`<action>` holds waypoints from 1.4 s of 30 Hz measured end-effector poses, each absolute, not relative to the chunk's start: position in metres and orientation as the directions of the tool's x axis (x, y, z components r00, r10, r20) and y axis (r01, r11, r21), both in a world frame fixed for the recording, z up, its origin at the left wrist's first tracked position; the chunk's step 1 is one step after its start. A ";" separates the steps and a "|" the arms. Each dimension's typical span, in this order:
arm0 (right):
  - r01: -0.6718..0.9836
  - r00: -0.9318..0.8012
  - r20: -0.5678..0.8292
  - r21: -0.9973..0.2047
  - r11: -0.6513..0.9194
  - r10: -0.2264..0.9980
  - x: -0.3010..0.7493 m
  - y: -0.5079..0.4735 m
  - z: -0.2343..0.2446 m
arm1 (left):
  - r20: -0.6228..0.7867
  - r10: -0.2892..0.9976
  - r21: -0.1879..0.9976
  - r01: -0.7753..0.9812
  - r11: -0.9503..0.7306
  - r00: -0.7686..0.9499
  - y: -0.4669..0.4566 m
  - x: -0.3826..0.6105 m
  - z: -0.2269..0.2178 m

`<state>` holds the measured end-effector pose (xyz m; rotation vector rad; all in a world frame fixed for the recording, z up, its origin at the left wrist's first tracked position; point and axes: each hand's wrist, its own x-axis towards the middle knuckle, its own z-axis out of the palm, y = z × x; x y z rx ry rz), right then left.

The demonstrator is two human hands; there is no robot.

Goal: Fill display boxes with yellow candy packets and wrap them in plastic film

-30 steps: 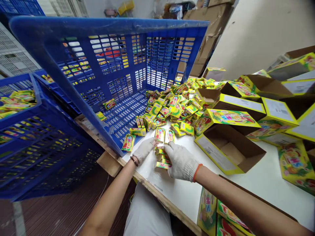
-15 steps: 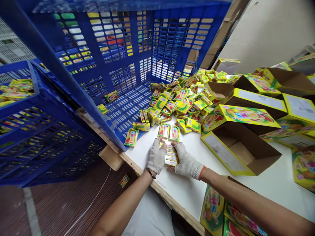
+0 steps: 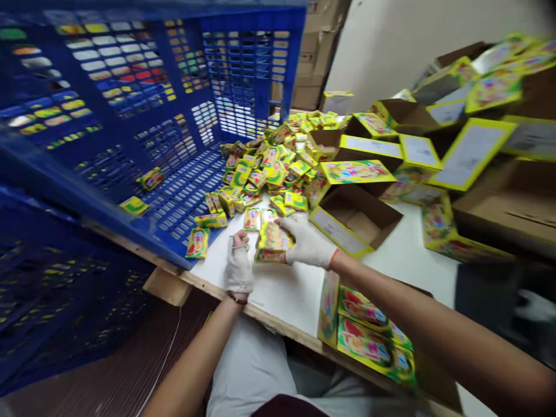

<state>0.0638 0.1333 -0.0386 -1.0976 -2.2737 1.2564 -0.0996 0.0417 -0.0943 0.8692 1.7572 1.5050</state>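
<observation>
Stacked cardboard cartons (image 3: 315, 63) against a pale wall (image 3: 391, 46), then a white-topped table (image 3: 278, 295) with a wooden edge (image 3: 264, 318), crowded on the far side by a heap of small yellow printed boxes (image 3: 269, 165) and by open yellow cartons, one (image 3: 339, 231) just right of the hands, brown inside. Tipped on its side along the table's left edge, a blue plastic crate (image 3: 256, 69), with a few stray boxes (image 3: 151, 178) lying on its lattice wall; below it, a second blue crate (image 3: 65, 301). Near the table's front edge, just in front of the heap, a small stack of the yellow boxes (image 3: 273, 243). Right hand (image 3: 307, 240), in a white knit glove, spread flat and pressing down on the stack from the right; left hand (image 3: 238, 269), also gloved, curled closed just beside the stack, with no telling whether anything sits pinched in the fingers. Likely trouble: the stack fanning out or toppling from uneven pressure or a sideways push, with only one hand on it; boxes sliding over the wooden edge; the right forearm (image 3: 412, 324) catching a nearby carton and knocking it into the heap.
</observation>
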 end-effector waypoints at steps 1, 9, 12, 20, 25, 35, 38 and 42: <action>0.396 -0.617 -0.120 -0.902 0.175 0.778 0.085 0.131 -0.022 | -0.024 0.832 0.989 0.109 0.101 -0.554 0.035 -0.088 -0.085; 0.121 -0.563 -0.420 -0.894 -0.432 0.712 0.250 0.086 -0.005 | 0.245 0.834 0.577 0.617 -0.534 0.494 -0.012 0.057 -0.047; 0.184 -0.540 -0.465 -0.879 -0.441 0.702 0.268 0.083 -0.034 | 0.198 0.854 0.487 0.707 -0.512 0.481 -0.016 0.074 -0.058; 0.369 -0.480 -0.414 -0.895 -0.250 0.774 0.272 0.078 -0.055 | 0.300 0.841 0.367 0.760 -0.537 0.449 -0.042 0.071 -0.094; 0.408 -0.519 -0.581 -0.813 -0.416 0.627 0.273 0.082 -0.064 | 0.362 0.828 0.357 0.757 -0.548 0.428 -0.049 0.074 -0.105; 0.647 -0.479 -0.683 -0.699 -0.304 0.551 0.242 0.109 -0.054 | 0.302 0.828 0.367 0.744 -0.559 0.473 -0.050 0.071 -0.108; 0.905 -0.329 -0.670 -0.426 0.018 0.666 0.227 0.116 -0.042 | 0.323 0.823 0.353 0.748 -0.562 0.466 -0.050 0.070 -0.102; 0.943 -0.327 -0.668 -0.274 0.188 0.668 0.208 0.128 -0.036 | 0.301 0.830 0.401 0.728 -0.557 0.469 -0.032 0.069 -0.077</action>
